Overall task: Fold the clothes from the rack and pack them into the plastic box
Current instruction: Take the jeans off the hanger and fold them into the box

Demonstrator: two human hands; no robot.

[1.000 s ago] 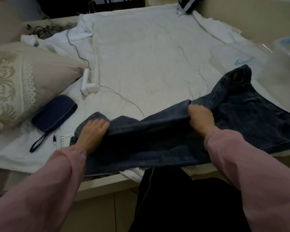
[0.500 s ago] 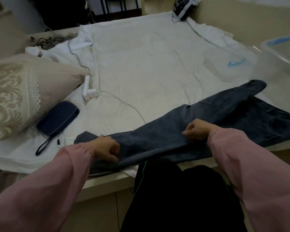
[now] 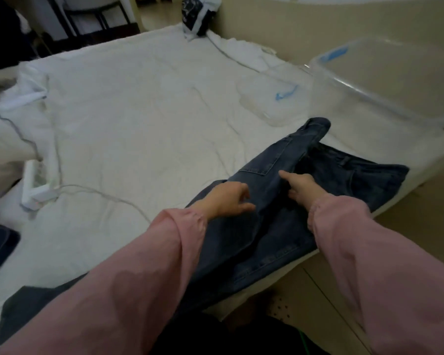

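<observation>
2 grips on folded jeans at the bed's near edge.

The dark blue jeans (image 3: 267, 160) lie lengthwise on the white bed (image 3: 139, 111), legs stacked, the waist end toward the clear plastic box (image 3: 344, 98) standing just beyond on the right. The left grip (image 3: 226, 198) rests on the denim, fingers loosely bent and apart, thumb out, clasping nothing. The right grip (image 3: 299, 185), just beside it, touches the cloth with the index finger straight and the other fingers curled down; I cannot tell whether they pinch fabric. A clear lid (image 3: 264, 98) lies flat near the box. A white charger (image 3: 34, 185) with its cable sits far left.
</observation>
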